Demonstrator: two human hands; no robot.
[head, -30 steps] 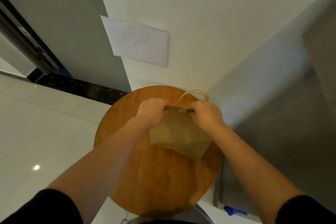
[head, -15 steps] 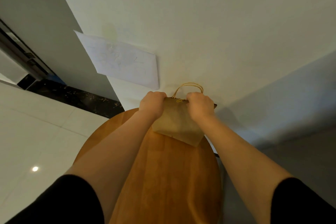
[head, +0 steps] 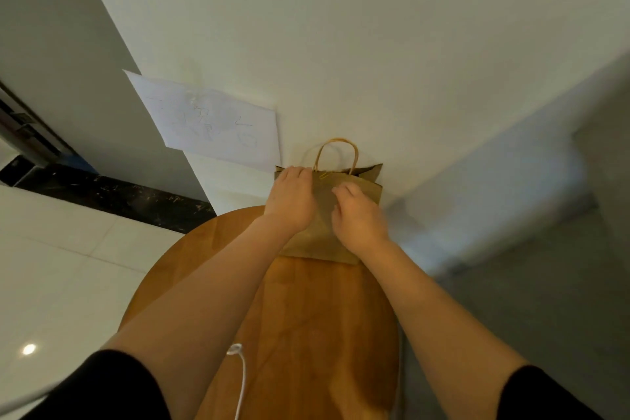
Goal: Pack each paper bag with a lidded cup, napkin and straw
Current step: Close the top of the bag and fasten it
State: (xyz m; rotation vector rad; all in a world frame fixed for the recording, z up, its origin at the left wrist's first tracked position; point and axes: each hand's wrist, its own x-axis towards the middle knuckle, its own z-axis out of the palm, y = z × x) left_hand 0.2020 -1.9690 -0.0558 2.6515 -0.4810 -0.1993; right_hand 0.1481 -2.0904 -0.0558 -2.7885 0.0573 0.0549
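Head view, paper bag [head: 366,189] under both hands

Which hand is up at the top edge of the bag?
The left hand: its fingers reach the top edge of the paper bag. The right hand sits lower, on the bag's front.

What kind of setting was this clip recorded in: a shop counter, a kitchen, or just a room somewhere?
Probably a plain indoor room, not a shop. A small round wooden table stands against a bare white wall, a sheet of paper is stuck to that wall, and the floor is glossy pale tile. No counter or equipment shows.
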